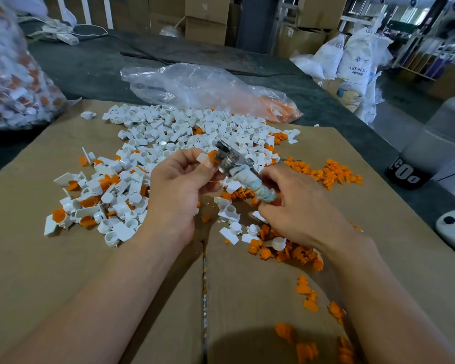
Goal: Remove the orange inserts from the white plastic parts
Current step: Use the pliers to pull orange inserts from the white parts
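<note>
The work is well under way, but I judge it far from finished. The left hand (180,179) pinches one white part (202,157) between thumb and fingertips, and its orange insert (212,155) sits right at the head of a metal tool (231,156). The right hand (297,206) grips this tool, with the fingers curled round its cloth-wrapped handle (260,185). I cannot tell if the tool has already caught the insert or only touches it. So the piece in hand is held above the middle of the cardboard (90,271), not yet separated. Behind the hands lies a large heap of white parts (184,127) that look mostly emptied. Loose orange inserts lie in groups near the right wrist (286,250), further to the right (334,172) and towards the near edge (307,298); this is the finished part of the job. To the left, a smaller mixed heap (90,203) shows many white pieces with orange in or among them, so these probably wait for their turn. A full plastic bag (11,74) at the far left seems to hold white and orange pieces together, which suggests much more remains.
</note>
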